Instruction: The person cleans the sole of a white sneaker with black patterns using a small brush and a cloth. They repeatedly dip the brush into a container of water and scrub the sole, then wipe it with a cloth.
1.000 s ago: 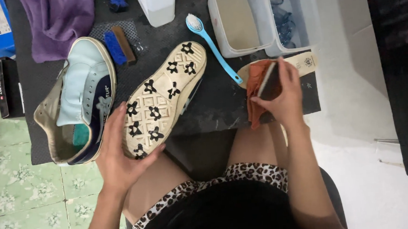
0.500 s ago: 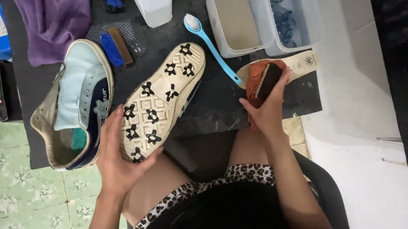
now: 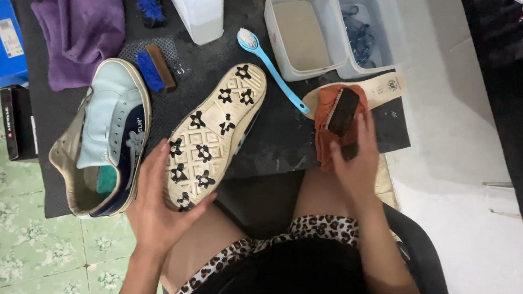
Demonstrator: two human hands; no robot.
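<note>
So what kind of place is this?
Probably a home shoe-cleaning spot: a dark mat on a tiled floor holds sneakers, brushes and tubs.

purple towel, blue toothbrush, tubs

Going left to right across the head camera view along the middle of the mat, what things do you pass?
Upright light-blue sneaker → left hand → upturned sneaker showing its sole → blue brush → orange cloth → dark block under the right hand → insole.
</note>
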